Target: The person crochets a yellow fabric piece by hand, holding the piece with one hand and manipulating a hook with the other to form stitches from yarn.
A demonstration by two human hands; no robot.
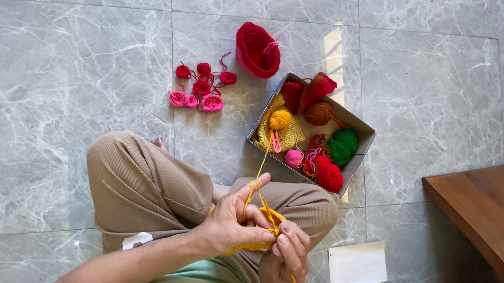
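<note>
soft yellow crochet piece [258, 237] in hands

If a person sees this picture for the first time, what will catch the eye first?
Probably the cardboard box on the grey marble floor, full of bright balls of yarn. Left of it lie small red and pink crocheted flowers, and a red crocheted cap sits above. At the bottom, the left hand and right hand work yellow yarn over the lap.

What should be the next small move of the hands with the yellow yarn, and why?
Probably drawing one more loop through the yellow crochet piece. The left hand holds the yarn strand raised over a finger, the right hand pinches the piece's edge, and the strand runs taut to the yellow ball in the box.
</note>
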